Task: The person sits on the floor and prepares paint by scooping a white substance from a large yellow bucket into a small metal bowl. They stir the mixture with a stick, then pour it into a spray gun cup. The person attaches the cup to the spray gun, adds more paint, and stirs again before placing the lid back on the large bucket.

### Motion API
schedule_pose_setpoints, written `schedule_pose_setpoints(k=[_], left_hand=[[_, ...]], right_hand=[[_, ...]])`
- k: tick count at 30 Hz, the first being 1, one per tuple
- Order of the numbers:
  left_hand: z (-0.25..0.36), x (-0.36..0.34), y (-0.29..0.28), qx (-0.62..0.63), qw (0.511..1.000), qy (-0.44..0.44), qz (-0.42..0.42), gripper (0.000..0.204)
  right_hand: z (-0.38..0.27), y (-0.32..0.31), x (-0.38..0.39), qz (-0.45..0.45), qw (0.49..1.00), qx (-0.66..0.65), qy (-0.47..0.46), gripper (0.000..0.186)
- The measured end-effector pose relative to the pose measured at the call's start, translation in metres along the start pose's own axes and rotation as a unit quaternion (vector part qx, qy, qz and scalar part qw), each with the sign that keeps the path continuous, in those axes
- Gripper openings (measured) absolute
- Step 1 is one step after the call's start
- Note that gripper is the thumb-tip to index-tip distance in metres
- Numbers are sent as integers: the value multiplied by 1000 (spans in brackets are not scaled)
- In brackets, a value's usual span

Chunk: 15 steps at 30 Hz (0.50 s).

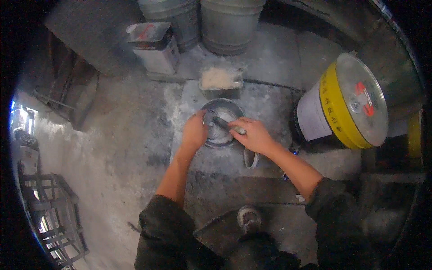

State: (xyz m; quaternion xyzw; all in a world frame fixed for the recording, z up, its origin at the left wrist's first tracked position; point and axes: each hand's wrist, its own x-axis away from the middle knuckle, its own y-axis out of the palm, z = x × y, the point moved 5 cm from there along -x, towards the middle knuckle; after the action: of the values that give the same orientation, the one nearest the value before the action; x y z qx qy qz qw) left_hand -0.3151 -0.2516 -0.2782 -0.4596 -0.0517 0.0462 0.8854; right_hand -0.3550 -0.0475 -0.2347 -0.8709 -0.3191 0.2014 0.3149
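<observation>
A dark round pot (225, 141) stands on the dusty floor, with pale grey material inside. My right hand (252, 135) grips the handle of a flat scraper (221, 122), whose blade reaches into the pot. My left hand (195, 128) is closed at the pot's left side, near the blade tip; what its fingers hold is hard to make out. Just behind the pot sits a rectangular container (219, 90) heaped with beige powder. A small white-rimmed cup (251, 162) lies or stands beside the pot, below my right hand.
A large drum with a yellow band (337, 112) stands at right. At the back are two grey buckets (231, 24) and a white metal can (155, 56). Dark metal frames (54, 207) are at lower left; my shoe (249, 218) is below.
</observation>
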Motion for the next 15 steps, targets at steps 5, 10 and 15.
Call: schedule_pose_setpoints(k=[5,10,15], left_hand=[[29,-1,6,52,997,7,54,62],[26,-10,8,97,989,13,112,51],[11,-8,3,-45,997,-3,69,44]], right_hand=[[-8,-7,3,56,989,115,-78,22],[48,5,-4,33,949,-258,180,21],[9,-7,3,61,997,29,-36,26]])
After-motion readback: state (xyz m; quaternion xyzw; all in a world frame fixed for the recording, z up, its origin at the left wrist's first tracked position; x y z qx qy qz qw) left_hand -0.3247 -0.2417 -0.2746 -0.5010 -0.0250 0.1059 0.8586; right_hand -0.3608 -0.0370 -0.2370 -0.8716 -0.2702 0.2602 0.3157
